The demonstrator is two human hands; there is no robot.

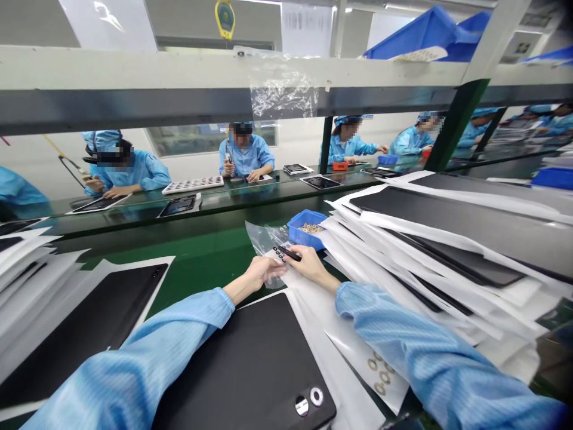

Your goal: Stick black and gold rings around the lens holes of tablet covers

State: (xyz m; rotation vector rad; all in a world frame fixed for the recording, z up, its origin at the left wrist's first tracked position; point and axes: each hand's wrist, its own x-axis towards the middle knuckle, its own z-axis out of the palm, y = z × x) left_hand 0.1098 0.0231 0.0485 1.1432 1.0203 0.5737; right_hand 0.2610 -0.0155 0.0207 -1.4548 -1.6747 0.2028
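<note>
My left hand pinches a clear plastic backing strip that carries several small dark rings. My right hand grips slim black tweezers, their tip just above the strip. A clear plastic bag lies behind my left hand. Beyond my hands stands a blue plastic bin holding small gold-coloured parts. Below my wrists lies a black tablet back panel on a white liner, with a double camera opening at its near corner. A white sheet of ring-shaped pieces lies under my right forearm.
Tall stacks of black panels in white liners rise on my right, and another stack lies on my left. A white-and-dark rail crosses ahead. Beyond it, people in blue smocks work at a green bench with tablets and a white tray.
</note>
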